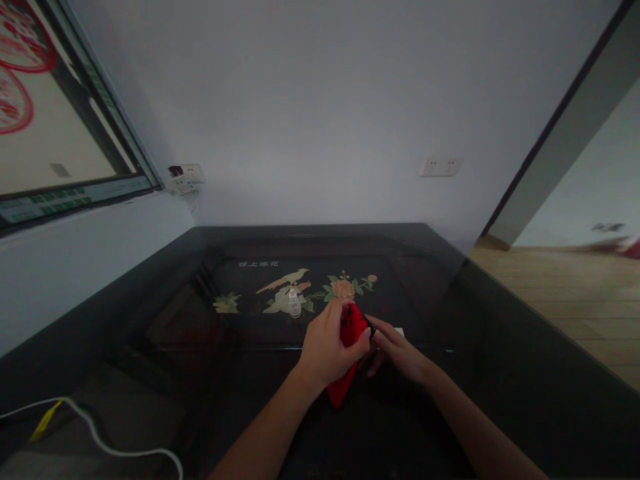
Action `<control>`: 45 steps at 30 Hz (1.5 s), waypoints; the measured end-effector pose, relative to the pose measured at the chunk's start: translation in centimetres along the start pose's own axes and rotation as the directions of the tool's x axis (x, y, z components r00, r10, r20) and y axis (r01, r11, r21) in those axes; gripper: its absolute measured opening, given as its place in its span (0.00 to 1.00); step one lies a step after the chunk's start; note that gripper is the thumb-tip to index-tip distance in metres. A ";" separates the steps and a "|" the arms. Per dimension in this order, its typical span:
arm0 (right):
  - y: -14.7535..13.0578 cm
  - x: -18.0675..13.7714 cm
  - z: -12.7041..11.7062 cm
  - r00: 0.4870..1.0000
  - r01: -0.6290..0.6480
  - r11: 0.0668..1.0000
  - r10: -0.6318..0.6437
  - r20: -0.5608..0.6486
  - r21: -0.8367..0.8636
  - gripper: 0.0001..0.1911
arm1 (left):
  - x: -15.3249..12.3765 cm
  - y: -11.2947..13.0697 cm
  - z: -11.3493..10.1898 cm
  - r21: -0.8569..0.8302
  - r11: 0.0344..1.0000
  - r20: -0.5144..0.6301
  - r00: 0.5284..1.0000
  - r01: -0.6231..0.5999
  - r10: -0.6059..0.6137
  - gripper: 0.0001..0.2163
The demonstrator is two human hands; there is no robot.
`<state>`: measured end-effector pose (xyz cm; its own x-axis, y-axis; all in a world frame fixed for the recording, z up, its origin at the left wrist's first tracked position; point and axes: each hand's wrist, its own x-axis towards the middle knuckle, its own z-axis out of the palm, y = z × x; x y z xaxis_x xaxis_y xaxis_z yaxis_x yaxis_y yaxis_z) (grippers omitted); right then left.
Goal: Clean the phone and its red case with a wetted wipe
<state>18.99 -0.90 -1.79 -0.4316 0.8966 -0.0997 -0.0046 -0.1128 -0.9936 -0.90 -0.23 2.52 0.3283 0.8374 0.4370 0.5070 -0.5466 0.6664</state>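
1. Head view: the red case (354, 327) stands tilted between your hands, above the dark table (240, 407); its long axis runs from near your body, leaning slightly right as it goes away.
2. Your left hand (326, 341) is nearer, clamped on the case, thumb across its face.
3. Your right hand (404, 355) is at the case's right edge, fingers bent; in this dim light, you cannot tell whether they pinch it.
4. Your right hand partly hides a white item (399, 331).

Your left hand (325, 343) and right hand (401, 353) are bare; your left forearm (275, 427), at seven o'clock, and right forearm (470, 427), at five o'clock, appear uncovered, though lighting is dim.
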 end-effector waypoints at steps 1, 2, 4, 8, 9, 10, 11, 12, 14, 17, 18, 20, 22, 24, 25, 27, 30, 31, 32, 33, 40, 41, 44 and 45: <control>0.0 -0.1 0.0 1.000 -0.005 1.000 0.005 -0.019 -0.008 0.45 | 0.0 0.1 0.0 0.019 1.000 -0.003 1.000 -0.005 0.005 0.21; -0.1 -0.1 0.0 0.999 -0.003 1.000 0.003 -0.038 -0.014 0.45 | 0.0 0.1 0.1 0.040 0.999 -0.002 1.000 -0.011 0.011 0.21; -0.2 -0.2 0.0 0.998 0.009 1.000 -0.010 -0.062 -0.017 0.42 | -0.1 0.1 0.2 0.087 0.996 0.010 1.000 -0.021 0.020 0.22; -0.4 0.0 0.3 0.997 0.007 1.000 -0.005 -0.083 0.020 0.34 | -0.2 -0.3 0.5 0.136 0.991 0.003 1.000 -0.008 0.008 0.22; -0.5 0.1 0.4 0.996 0.001 0.999 0.002 -0.088 0.037 0.33 | -0.2 -0.4 0.6 0.132 0.991 -0.009 1.000 -0.001 0.002 0.21; -0.6 0.1 0.5 0.996 -0.002 0.998 0.007 -0.091 0.055 0.31 | -0.2 -0.6 0.6 0.122 0.993 -0.021 1.000 0.005 -0.003 0.21; -0.6 0.2 0.6 0.996 -0.005 0.997 0.011 -0.089 0.071 0.30 | -0.2 -0.7 0.7 0.110 0.994 -0.033 0.999 0.011 -0.007 0.21; -0.7 0.2 0.6 0.997 -0.005 0.997 0.012 -0.081 0.081 0.28 | -0.2 -0.9 0.8 0.102 0.995 -0.040 0.999 0.013 -0.009 0.21; -0.8 0.4 0.7 0.999 -0.004 0.997 0.008 -0.050 0.078 0.25 | -0.2 -1.2 0.9 0.108 0.994 -0.037 0.999 0.016 -0.012 0.21; -0.8 0.6 0.5 0.999 -0.023 0.996 0.021 0.028 0.085 0.22 | -0.1 -1.5 1.1 0.151 0.988 0.003 1.000 0.019 -0.019 0.22; -0.8 0.7 0.5 0.998 -0.040 0.994 0.034 0.050 0.105 0.22 | -0.1 -1.6 1.1 0.153 0.988 0.015 1.000 0.019 -0.022 0.23; -0.7 0.8 0.3 0.995 -0.076 0.985 0.063 0.083 0.158 0.21 | 0.0 -1.8 1.2 0.131 0.991 0.029 0.999 0.018 -0.022 0.23; -0.6 0.9 0.1 0.992 -0.094 0.976 0.075 0.104 0.195 0.21 | 0.0 -2.0 1.3 0.096 0.995 0.041 0.999 0.011 -0.015 0.24; -0.6 0.8 -0.1 0.989 -0.094 0.974 0.068 0.131 0.204 0.22 | 0.0 -2.1 1.3 0.072 0.997 0.066 0.998 0.001 -0.005 0.24; -0.6 0.8 -0.1 0.987 -0.089 0.975 0.060 0.146 0.203 0.23 | 0.0 -2.1 1.3 0.066 0.998 0.083 0.997 -0.004 -0.001 0.25; -0.6 0.9 -0.1 0.985 -0.074 0.978 0.041 0.168 0.193 0.25 | -0.1 -2.2 1.3 0.061 0.998 0.118 0.993 -0.004 -0.003 0.24; -0.4 1.1 0.2 0.988 -0.038 0.980 0.007 0.155 0.195 0.26 | -0.1 -2.4 1.3 0.054 0.998 0.136 0.990 0.020 -0.027 0.22; -0.3 1.2 0.3 0.990 -0.030 0.980 0.003 0.138 0.196 0.27 | -0.1 -2.4 1.4 0.046 0.998 0.131 0.991 0.033 -0.038 0.21; -0.3 1.3 0.5 0.993 -0.023 0.981 0.000 0.117 0.195 0.27 | -0.1 -2.4 1.4 0.036 0.998 0.122 0.991 0.047 -0.051 0.21; -0.2 1.4 0.7 0.996 -0.017 0.982 -0.001 0.094 0.190 0.28 | -0.1 -2.5 1.4 0.024 0.998 0.109 0.992 0.063 -0.066 0.21; -0.4 1.4 1.1 1.000 -0.004 0.993 0.002 0.022 0.117 0.27 | -0.3 -2.2 1.7 -0.039 0.990 0.079 0.988 0.135 -0.132 0.19; -0.4 1.4 1.1 1.000 -0.006 0.994 0.005 0.015 0.112 0.27 | -0.4 -2.1 1.8 -0.043 0.990 0.070 0.989 0.135 -0.132 0.18; -0.3 1.4 1.0 1.000 -0.019 0.994 0.019 0.002 0.106 0.27 | -0.4 -2.0 2.0 -0.059 0.985 0.035 0.986 0.163 -0.161 0.20; -0.2 1.5 0.9 1.000 -0.023 0.994 0.025 -0.013 0.105 0.26 | -0.4 -1.9 2.1 -0.074 0.981 0.015 0.983 0.181 -0.181 0.20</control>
<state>17.51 0.03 -1.71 -0.4202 0.8988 -0.1249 -0.0896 -0.1780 -0.9799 -0.36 0.50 -0.21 0.2435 0.9223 0.3002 0.4978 -0.3845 0.7774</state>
